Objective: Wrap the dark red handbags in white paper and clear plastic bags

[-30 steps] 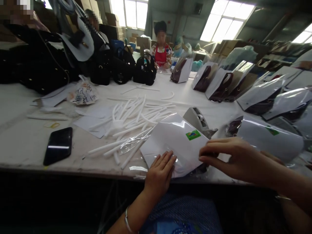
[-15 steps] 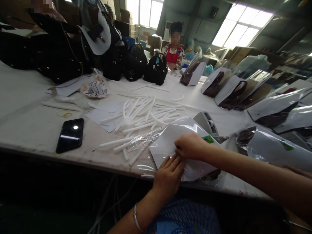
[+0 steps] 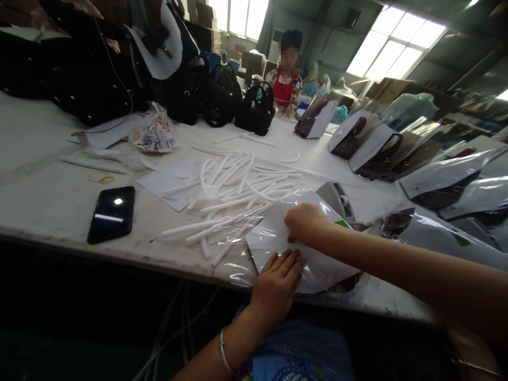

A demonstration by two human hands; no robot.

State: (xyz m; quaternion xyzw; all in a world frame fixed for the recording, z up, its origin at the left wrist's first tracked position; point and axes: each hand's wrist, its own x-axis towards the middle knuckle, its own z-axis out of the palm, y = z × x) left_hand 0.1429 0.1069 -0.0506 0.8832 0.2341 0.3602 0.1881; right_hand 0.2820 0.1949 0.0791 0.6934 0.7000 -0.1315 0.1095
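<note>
A clear plastic bag [image 3: 262, 227] with a white sheet [image 3: 264, 248] inside lies at the table's front edge, a green label partly showing under my right forearm. My left hand [image 3: 275, 280], a silver bangle on its wrist, rests flat on the bag with fingers stretched out. Just above it my right hand [image 3: 305, 225] is closed and pressed down on the bag. Its fingertips are turned under, so what they hold, if anything, is hidden. Dark material shows at the bag's lower right edge. A grey tape-dispenser-like object [image 3: 335, 198] stands right behind the bag.
White tubes [image 3: 234, 180] lie in a loose pile left of the bag. A black phone [image 3: 111, 214] is near the front edge. Black bags [image 3: 256, 108] stand at the back left, plastic-wrapped dark bags [image 3: 381, 151] along the right. A person in a red apron [image 3: 282, 92] sits across the table.
My right hand has shifted slightly up on the bag and its forearm covers more of the green label. My left hand stays flat in nearly the same place. The view has moved slightly.
</note>
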